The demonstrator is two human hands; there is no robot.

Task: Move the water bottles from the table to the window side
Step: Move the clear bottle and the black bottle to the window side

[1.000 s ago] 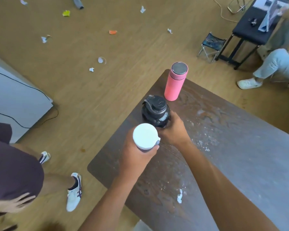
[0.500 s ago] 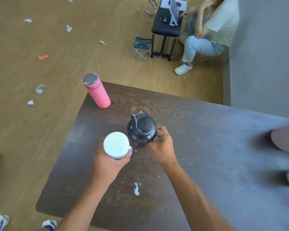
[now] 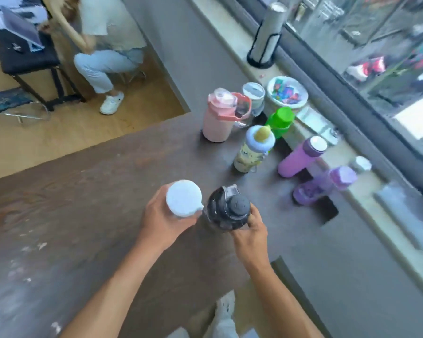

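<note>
Holding: my left hand (image 3: 165, 224) is wrapped around the white-lid bottle (image 3: 184, 198), and my right hand (image 3: 250, 236) is wrapped around the black bottle (image 3: 227, 209). Both bottles are up off the table, side by side and touching.
Surface: the table (image 3: 88, 191) is dark brown wood with pale scuffs and white marks on my left side.
Room: the floor (image 3: 59, 135) past the table is light brown wood. A grey wall runs under the window ledge (image 3: 232, 32), and the window (image 3: 376, 45) is on my right.
Bottles I can count: two in my hands. By the window end I see a pink jug (image 3: 219, 118), a baby bottle (image 3: 253, 152) with a yellow top, a green bottle (image 3: 279, 121), a light purple bottle (image 3: 300, 157) and a darker purple bottle (image 3: 322, 185). These stand close together. The picture is blurry there, so I may miss some.
Other things: a tall silver flask (image 3: 266, 32) stands alone on the ledge. A white bowl (image 3: 287, 92) with bright bits sits near the green bottle.
Person: one person (image 3: 108, 45) sits by a small black table (image 3: 22, 52) far off on my left.
In the way: the standing bottles are between my hands and the ledge.
</note>
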